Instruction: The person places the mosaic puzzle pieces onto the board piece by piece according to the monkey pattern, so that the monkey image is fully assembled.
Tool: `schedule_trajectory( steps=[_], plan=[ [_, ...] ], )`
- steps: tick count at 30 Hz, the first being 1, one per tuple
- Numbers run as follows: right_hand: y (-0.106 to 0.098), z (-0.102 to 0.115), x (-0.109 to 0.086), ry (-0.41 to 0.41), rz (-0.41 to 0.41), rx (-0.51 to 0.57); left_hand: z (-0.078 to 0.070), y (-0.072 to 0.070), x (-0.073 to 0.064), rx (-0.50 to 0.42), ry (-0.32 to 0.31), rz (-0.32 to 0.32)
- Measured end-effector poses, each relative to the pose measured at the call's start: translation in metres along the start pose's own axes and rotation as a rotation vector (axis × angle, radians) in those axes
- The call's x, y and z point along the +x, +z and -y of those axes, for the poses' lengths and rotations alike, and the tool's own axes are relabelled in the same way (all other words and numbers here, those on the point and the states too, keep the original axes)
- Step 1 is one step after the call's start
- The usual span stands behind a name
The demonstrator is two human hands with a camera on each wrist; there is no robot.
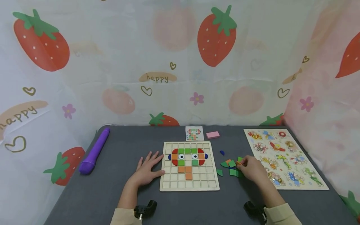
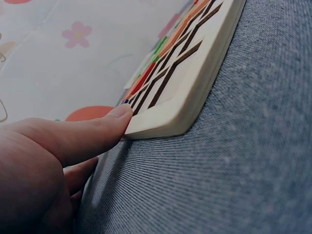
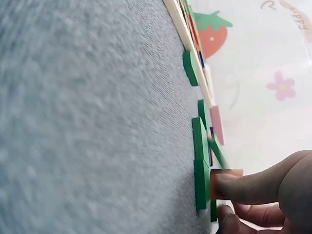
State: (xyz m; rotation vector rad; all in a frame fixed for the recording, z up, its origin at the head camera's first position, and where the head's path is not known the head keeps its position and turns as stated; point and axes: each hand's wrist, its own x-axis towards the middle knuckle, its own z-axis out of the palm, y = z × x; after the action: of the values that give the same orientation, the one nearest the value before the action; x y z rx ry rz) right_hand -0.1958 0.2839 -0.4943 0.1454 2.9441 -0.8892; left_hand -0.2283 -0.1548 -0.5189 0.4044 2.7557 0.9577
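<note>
A wooden grid board [image 1: 175, 186] lies on the table, with red, green, orange and blue tiles and two eye tiles set in its upper and middle cells. My left hand [image 1: 147, 171] rests beside it with spread fingers, its thumb [image 2: 109, 127] touching the board's left edge. To the right, my right hand [image 1: 252, 169] pinches an orange square tile [image 3: 235, 172] between thumb and fingers, just over a loose pile. Green square tiles [image 1: 232, 172], green curved pieces [image 1: 219, 172] and some orange and blue ones make up that pile. The fingers partly cover it.
Behind the board are a pattern card [image 1: 194, 138] and a pink block [image 1: 212, 135]. A purple microphone [image 1: 94, 151] lies at the far left. An insect picture board [image 1: 305, 162] is at the right, partly under my right forearm. A dark blue half-round piece [image 1: 222, 152] lies apart.
</note>
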Motion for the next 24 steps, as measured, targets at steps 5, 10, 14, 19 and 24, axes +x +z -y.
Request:
schedule_trajectory(
  steps=[5, 10, 14, 19, 24],
  plan=[
    [-0.004, 0.0, -0.001, -0.02, -0.012, 0.015, -0.002, -0.001, 0.002, 0.007, -0.006, -0.005],
    [-0.006, 0.008, -0.004, -0.039, -0.031, 0.047, -0.001, 0.0, 0.001, 0.005, -0.017, -0.001],
    [-0.007, 0.016, -0.005, -0.065, -0.043, 0.067, 0.0, 0.001, 0.0, 0.002, -0.018, -0.004],
    [-0.003, 0.025, -0.006, -0.104, -0.027, 0.09, -0.001, 0.001, 0.0, -0.003, -0.016, -0.009],
    [0.001, 0.036, -0.008, -0.139, -0.003, 0.114, -0.002, 0.001, 0.001, -0.006, -0.018, -0.01]
  ],
)
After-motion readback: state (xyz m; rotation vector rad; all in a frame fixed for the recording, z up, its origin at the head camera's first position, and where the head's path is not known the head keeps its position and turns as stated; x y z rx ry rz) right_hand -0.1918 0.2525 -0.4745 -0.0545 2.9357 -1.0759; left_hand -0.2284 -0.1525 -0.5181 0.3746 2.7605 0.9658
